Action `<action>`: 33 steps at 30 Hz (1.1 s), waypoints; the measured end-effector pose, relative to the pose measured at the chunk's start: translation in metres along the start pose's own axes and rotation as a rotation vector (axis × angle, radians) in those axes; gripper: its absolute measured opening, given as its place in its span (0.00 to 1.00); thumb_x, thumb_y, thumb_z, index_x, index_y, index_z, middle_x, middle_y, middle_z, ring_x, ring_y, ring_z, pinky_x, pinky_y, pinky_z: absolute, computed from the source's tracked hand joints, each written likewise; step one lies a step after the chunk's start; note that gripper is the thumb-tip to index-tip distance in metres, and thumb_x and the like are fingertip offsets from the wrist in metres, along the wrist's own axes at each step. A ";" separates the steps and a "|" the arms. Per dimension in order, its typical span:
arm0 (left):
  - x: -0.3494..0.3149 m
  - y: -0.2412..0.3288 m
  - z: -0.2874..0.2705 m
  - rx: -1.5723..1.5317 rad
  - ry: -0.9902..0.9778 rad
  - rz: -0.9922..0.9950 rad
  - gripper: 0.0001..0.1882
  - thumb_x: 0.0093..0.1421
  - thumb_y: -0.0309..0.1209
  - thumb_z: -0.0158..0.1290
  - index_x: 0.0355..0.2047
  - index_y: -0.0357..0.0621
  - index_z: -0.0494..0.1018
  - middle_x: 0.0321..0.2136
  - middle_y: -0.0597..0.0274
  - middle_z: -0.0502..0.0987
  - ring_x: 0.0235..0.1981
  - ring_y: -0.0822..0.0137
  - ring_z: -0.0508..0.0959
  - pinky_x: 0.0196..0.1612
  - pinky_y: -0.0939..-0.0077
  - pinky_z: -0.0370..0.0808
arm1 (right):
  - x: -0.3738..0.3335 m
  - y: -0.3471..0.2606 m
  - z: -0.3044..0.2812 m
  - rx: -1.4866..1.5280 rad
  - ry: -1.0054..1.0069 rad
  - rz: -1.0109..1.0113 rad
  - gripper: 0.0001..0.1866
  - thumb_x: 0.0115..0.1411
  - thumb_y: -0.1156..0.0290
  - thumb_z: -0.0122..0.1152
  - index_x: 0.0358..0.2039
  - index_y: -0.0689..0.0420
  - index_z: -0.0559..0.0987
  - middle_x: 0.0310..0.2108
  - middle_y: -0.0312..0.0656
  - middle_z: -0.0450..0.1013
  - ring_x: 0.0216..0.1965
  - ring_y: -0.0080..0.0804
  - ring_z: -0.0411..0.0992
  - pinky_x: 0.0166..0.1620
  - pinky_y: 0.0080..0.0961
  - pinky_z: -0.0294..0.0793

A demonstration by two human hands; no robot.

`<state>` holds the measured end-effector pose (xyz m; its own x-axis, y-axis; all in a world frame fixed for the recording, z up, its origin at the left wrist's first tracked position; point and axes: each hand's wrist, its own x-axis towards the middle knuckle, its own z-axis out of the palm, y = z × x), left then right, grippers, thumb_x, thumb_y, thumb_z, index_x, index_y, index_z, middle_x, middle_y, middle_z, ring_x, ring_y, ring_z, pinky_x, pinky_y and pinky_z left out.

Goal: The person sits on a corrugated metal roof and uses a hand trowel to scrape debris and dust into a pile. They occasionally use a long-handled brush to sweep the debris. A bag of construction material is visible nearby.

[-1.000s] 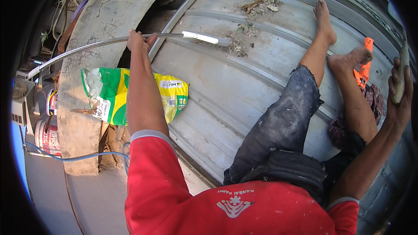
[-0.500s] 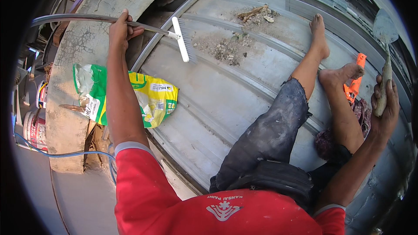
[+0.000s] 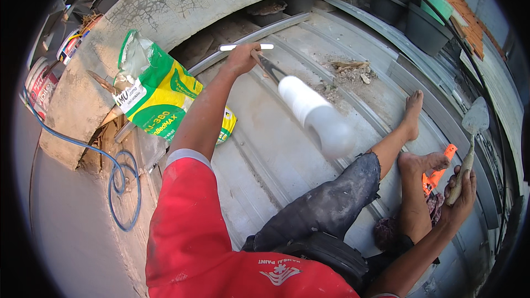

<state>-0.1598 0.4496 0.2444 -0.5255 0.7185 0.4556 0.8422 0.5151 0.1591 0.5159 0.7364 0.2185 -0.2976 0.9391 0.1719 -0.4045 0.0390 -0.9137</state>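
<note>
The left hand (image 3: 243, 59) has its fingers wrapped around the metal pole of a long-handled brush (image 3: 296, 96), close to the brush head (image 3: 267, 47). From those fingers the pole slants rightward and back toward the wearer, its white grip (image 3: 302, 102) ending in a blunt, greyish tip that looms large, so this end seems nearest the camera. The slim white bar of the head lies just beyond the fingers, crosswise, showing on either side of them. The bristles cannot be made out.

The right hand (image 3: 461, 192) is well apart, across the body; its fingers are curled around the handle of a pointing trowel (image 3: 476, 117), whose dull, grey-smeared blade extends away beyond them. The left hand is plainly the nearer to the brush.

The pole is smooth and shiny, the grip ridged and bright white, its tip blurred. Right of the left fingers, rubble (image 3: 353, 72) lies on ribbed metal sheeting (image 3: 259, 132); nearer the wearer, beside that forearm, slumps a green-and-yellow bag (image 3: 157, 91).
</note>
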 end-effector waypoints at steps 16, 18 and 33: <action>-0.095 -0.104 0.108 0.305 0.124 -0.211 0.07 0.69 0.34 0.58 0.45 0.53 0.83 0.39 0.45 0.80 0.48 0.41 0.80 0.47 0.46 0.80 | 0.004 0.023 0.029 -0.092 -0.039 0.083 0.23 0.75 0.68 0.59 0.64 0.66 0.70 0.43 0.44 0.78 0.29 0.19 0.74 0.21 0.14 0.73; -0.101 -0.118 0.111 0.316 0.101 -0.226 0.07 0.68 0.33 0.59 0.45 0.53 0.82 0.40 0.44 0.80 0.48 0.41 0.80 0.47 0.46 0.80 | 0.005 0.030 0.039 -0.085 -0.060 0.091 0.23 0.75 0.68 0.60 0.64 0.66 0.70 0.42 0.44 0.78 0.28 0.20 0.74 0.21 0.15 0.73; -0.116 -0.159 0.146 0.511 -0.419 -0.334 0.14 0.70 0.28 0.49 0.52 0.49 0.79 0.49 0.52 0.86 0.59 0.50 0.79 0.56 0.51 0.79 | -0.012 0.013 0.051 -0.209 -0.054 0.099 0.25 0.73 0.67 0.61 0.64 0.67 0.70 0.42 0.47 0.78 0.28 0.22 0.75 0.22 0.16 0.73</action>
<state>-0.2503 0.3525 0.0386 -0.8323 0.5505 0.0654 0.5217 0.8176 -0.2439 0.4699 0.7085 0.2232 -0.3749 0.9225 0.0920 -0.1848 0.0228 -0.9825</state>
